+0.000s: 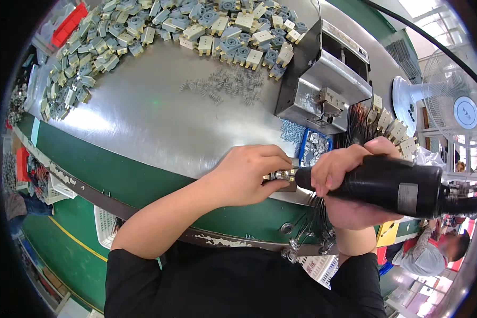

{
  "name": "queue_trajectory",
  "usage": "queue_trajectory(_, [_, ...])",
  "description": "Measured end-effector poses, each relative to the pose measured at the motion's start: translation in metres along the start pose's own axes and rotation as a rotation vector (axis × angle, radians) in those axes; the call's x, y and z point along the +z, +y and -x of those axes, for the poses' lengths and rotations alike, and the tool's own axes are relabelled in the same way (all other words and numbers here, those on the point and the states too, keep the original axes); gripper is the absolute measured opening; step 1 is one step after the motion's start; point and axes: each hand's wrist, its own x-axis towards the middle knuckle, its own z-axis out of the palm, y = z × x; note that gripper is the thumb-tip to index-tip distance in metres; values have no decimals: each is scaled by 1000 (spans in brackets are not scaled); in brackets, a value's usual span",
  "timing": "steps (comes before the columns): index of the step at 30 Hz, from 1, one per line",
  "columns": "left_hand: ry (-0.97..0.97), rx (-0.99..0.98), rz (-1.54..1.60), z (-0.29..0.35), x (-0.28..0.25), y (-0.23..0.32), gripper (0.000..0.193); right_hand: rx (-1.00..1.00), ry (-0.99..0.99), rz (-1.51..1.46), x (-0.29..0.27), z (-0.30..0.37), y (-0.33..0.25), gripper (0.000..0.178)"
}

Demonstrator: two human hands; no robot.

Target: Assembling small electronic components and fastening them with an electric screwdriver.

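Black electric screwdriver (392, 183) lay horizontal at the bench's near edge, tip pointing left into a small beige part (282, 176), mostly hidden, held there

Black power screwdriver (392, 183), silver metal table (159, 116) edged green, beige-and-grey parts (196, 26), red bin (69, 24).

Small part pinched in left hand (246, 177) mostly hidden by fingers, driver (392, 185) tip covered, screws beyond right hand (344, 183) too small to tell
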Motion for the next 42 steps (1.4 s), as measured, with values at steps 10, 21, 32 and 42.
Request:
queue_trajectory(10, [-22,19,19,-3,-1,4,30,-310,114,-7,-56,-80,-21,105])
queue_trajectory(21, [-52,-2,38,-6,-3,5,31,-231,303,211,-62,-98,-3,100])
queue_trajectory(32, [-58,27,31,-7,-6,5,33,-235,345,214,-57,-98,2,105])
queue_trajectory(42, [-68,-1,38,-3,-4,4,32,-110,315,197,-47,-86,-5,105])
